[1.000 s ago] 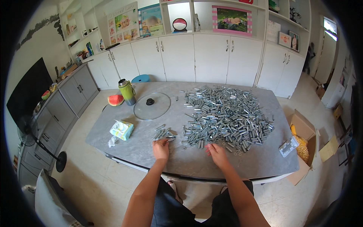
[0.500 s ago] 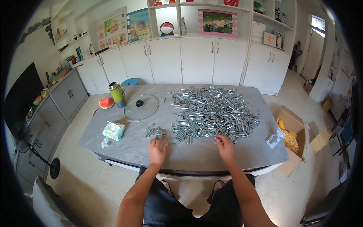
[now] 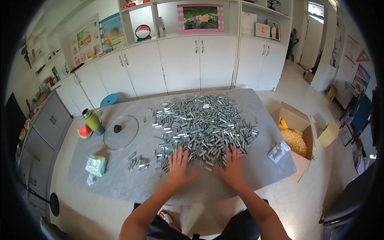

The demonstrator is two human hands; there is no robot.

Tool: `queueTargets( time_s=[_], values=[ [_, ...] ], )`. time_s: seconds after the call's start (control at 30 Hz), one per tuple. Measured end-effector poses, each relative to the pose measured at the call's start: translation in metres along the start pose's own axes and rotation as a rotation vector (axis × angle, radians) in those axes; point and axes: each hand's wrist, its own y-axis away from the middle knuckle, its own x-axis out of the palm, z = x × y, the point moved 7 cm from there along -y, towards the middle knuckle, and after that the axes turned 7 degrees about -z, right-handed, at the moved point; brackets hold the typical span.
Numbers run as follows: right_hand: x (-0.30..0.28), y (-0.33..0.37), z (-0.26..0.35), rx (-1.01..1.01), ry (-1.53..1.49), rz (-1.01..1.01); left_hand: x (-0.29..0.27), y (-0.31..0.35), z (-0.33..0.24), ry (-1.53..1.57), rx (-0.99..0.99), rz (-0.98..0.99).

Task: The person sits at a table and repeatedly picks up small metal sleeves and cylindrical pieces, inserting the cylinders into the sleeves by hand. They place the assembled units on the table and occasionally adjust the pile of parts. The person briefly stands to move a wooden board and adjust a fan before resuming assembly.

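Observation:
A wide heap of short silvery metal tubes [image 3: 204,124] covers the middle of the grey table [image 3: 256,178]. My left hand [image 3: 180,170] lies spread at the heap's near left edge, its fingertips touching the nearest tubes. To its right, my right hand [image 3: 233,168] is also spread, with fingertips against the near right edge of the heap. Between the two hands a few loose tubes [image 3: 208,168] lie on the tabletop. A small separate group of metal pieces [image 3: 138,163] rests to the left of the heap. Neither hand holds anything.
On the table's left are a glass lid [image 3: 121,133], a green flask [image 3: 93,121], a watermelon piece [image 3: 84,131] and a wipes pack [image 3: 95,165]. A clear plastic piece [image 3: 279,152] lies near the right edge. Beyond it, a cardboard box [image 3: 303,162] holds yellow grains.
My left hand has moved right, from beside the small group to the big heap. My right hand has opened from its curled pose and spread flat. The view has shifted to the right.

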Motion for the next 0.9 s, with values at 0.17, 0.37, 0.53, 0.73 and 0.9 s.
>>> queueTargets(
  time_s=[0.17,0.37,0.53,0.73,0.9],
  values=[
    [0.023,-0.075,0.032,-0.125,-0.141,0.094,0.016,-0.081,-0.004,0.067,0.058,0.023],
    [0.043,-0.106,0.023,-0.007,-0.229,0.24,0.022,-0.118,0.019,0.033,-0.11,0.012],
    [0.008,-0.108,-0.004,0.041,-0.237,0.26,-0.006,-0.103,0.015,-0.011,-0.296,0.112],
    [-0.093,-0.111,-0.041,0.165,-0.285,0.23,-0.072,-0.107,-0.04,-0.04,-0.443,0.168],
    [-0.2,-0.143,-0.062,0.206,-0.259,0.242,-0.138,-0.146,-0.115,-0.133,-0.409,0.159]
  ],
)
